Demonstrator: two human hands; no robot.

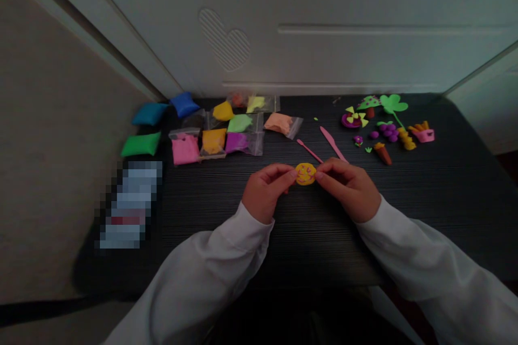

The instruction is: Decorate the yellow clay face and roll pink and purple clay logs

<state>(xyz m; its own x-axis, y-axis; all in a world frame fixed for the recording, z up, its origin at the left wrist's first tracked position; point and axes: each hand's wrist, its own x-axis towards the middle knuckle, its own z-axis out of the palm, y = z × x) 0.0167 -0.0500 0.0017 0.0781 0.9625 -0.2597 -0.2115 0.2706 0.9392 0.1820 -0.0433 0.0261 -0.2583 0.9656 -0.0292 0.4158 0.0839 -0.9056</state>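
A small round yellow clay disc (305, 174) with short pink strips on its face is held up between both hands. My left hand (267, 188) pinches its left edge with thumb and forefinger. On the opposite edge, the thumb and fingertips of my right hand (351, 186) are closed. Just beyond my right hand lie a pink clay knife (332, 143) and a thinner pink modelling tool (309, 150); my fingers cover their near ends.
Bags of coloured clay, such as an orange one (213, 142) and a pink one (186, 149), lie at back left beside a green packet (141, 144). Finished clay figures, including a green flower (393, 104) and purple grapes (389, 132), stand at back right. A blurred-out rectangle (131, 205) lies left.
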